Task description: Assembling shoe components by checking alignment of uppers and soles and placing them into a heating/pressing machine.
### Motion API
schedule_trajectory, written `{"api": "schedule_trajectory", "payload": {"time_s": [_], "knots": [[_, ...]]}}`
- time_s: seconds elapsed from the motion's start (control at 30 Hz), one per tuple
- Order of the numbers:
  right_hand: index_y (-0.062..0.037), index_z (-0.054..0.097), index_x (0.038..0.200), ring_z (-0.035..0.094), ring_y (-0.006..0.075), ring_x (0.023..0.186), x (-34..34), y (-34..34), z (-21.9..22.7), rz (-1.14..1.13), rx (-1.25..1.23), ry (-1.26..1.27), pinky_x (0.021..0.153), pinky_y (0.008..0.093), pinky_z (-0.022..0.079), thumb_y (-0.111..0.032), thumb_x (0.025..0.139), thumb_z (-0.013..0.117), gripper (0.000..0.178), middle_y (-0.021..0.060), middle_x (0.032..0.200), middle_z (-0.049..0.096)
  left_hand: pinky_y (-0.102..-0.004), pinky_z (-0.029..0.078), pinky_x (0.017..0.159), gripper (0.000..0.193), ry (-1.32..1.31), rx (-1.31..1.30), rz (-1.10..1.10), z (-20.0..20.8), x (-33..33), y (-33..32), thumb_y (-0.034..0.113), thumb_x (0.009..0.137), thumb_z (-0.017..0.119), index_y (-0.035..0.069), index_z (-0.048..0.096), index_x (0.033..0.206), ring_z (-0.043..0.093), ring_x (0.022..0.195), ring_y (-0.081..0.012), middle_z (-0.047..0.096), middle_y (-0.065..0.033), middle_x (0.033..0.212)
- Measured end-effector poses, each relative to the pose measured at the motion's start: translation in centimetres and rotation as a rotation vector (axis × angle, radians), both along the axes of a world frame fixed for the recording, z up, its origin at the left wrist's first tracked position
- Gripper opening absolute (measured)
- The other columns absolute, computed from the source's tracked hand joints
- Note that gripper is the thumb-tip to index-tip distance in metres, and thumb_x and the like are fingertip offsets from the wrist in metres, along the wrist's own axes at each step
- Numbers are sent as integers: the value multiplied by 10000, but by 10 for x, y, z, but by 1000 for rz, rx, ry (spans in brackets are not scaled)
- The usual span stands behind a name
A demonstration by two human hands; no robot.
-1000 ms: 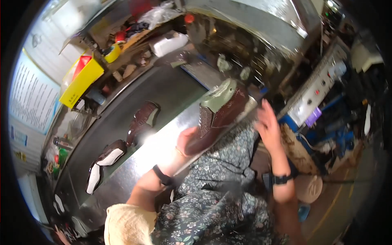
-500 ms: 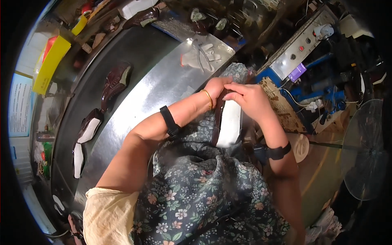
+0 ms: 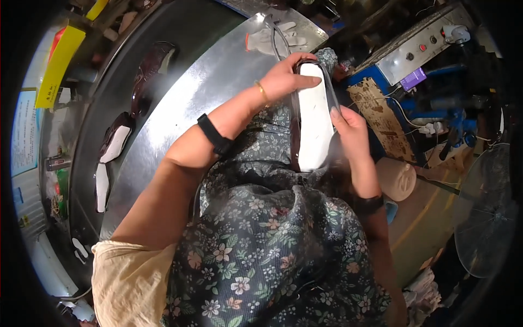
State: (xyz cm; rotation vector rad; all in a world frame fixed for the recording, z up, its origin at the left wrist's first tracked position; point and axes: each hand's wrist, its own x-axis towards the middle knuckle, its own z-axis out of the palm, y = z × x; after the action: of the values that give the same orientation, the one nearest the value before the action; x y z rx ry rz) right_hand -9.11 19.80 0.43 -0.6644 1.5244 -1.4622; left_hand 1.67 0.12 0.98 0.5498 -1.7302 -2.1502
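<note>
A dark brown shoe point(image 3: 313, 128) rests sole up over my lap, its long white bottom facing me. My left hand point(image 3: 287, 79) is closed round its far end, the thumb lying on the white surface. At the shoe's right side my right hand point(image 3: 351, 128) pinches a dark strip or edge point(image 3: 330, 90) that runs up to the far end and stands a little off the white bottom. Whether this strip is part of the upper I cannot tell. Beyond my left hand, metal pincers point(image 3: 279, 39) lie by a pale work glove point(image 3: 294, 41) on the metal tabletop point(image 3: 180, 90).
A dark curved belt point(image 3: 122, 82) to the left carries several brown shoes point(image 3: 115, 139). A control box point(image 3: 403, 62) with buttons stands at the far right. Below it are a pale round container point(image 3: 397, 179) and a fan point(image 3: 482, 212).
My right hand has come away from the left hand, down along the shoe's right side, with the dark strip. My left thumb now lies on the white bottom. The view has shifted slightly.
</note>
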Motion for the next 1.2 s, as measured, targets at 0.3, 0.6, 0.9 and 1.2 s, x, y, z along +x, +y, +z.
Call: {"api": "schedule_trajectory", "payload": {"time_s": [0.3, 0.6, 0.9, 1.2], "knots": [[44, 600, 1103, 652, 249, 856, 15, -25, -23, 151, 452, 164, 738, 358, 508, -415, 992, 398, 514, 190, 960, 666, -259, 465, 835, 470, -87, 43, 81, -38, 29, 15, 95, 824, 716, 66, 490, 1235, 563, 938, -117, 595, -23, 1048], [43, 560, 1126, 645, 352, 611, 21, -41, -7, 160, 339, 1562, 554, 437, 528, -230, 944, 461, 343, 148, 628, 629, -270, 467, 857, 568, -234, -120, -128, -31, 12, -6, 178, 848, 715, 34, 412, 1307, 560, 981, -123, 592, -50, 1094], [-9, 215, 1456, 496, 313, 1204, 43, -41, -32, -78, 52, 150, 998, 358, 377, -257, 997, 424, 562, 239, 1297, 507, -344, 322, 1063, 607, -541, -131, 265, -63, 24, 21, 460, 1002, 302, -19, 482, 1327, 486, 1222, -274, 561, -163, 1268], [43, 167, 1435, 527, 494, 1080, 67, -79, -24, -34, 290, 556, 906, 482, 433, -333, 987, 400, 630, 370, 1169, 524, -483, 509, 677, 380, -800, -1286, -185, 17, 43, -2, 320, 980, 351, -18, 473, 1102, 646, 721, -406, 661, -239, 838]]}}
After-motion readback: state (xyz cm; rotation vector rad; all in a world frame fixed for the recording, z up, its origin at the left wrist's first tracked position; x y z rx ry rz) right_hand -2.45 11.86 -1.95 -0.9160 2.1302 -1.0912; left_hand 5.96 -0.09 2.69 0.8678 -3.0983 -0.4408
